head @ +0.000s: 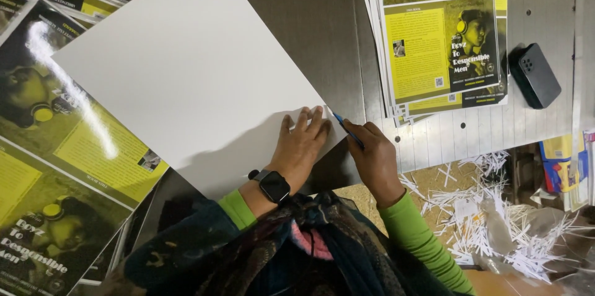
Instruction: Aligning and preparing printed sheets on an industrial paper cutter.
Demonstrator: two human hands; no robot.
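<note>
Left hand [302, 141] pressed flat, fingers spread, on the near right corner of the white sheet [186, 66]. Right hand [372, 156] just right of it, closed around a blue pen [347, 130], tip touching the sheet's edge.

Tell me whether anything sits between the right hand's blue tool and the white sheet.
Nothing visible does. The right hand holds the blue tool with its tip at the white sheet's corner, right beside the left hand pressing the sheet flat.
</note>
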